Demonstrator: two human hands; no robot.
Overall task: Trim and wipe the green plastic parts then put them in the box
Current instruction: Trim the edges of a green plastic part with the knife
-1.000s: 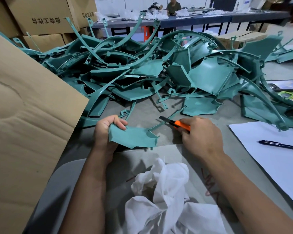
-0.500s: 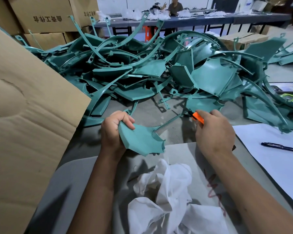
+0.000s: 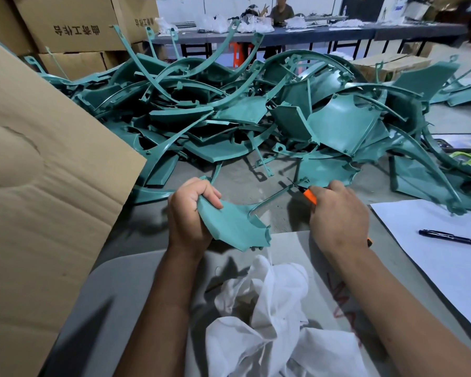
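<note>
Hands meet over the near edge of the grey table (image 3: 256,183), both forearms reaching in from the bottom of the view. The left hand (image 3: 191,213) is curled into a tight fist round the left corner of a green plastic part (image 3: 231,227), thumb on top and fingers wrapped beneath, wrist bent so the broad curved panel tilts down toward the person. A thin arm of the same part runs up and to the right from the panel. The right hand (image 3: 337,216) is closed round an orange knife (image 3: 309,197), knuckles up, with only the front of the handle showing past the fingers; its tip seems to touch the far end of that thin arm, though the blade is too small to make out. Just below the hands lies a crumpled white cloth (image 3: 272,317). Behind them a large pile of green parts (image 3: 256,118) covers the table. A cardboard flap (image 3: 44,186) of the box stands at the left, and a black pen (image 3: 452,237) rests on white paper (image 3: 433,257) at the right.
</note>
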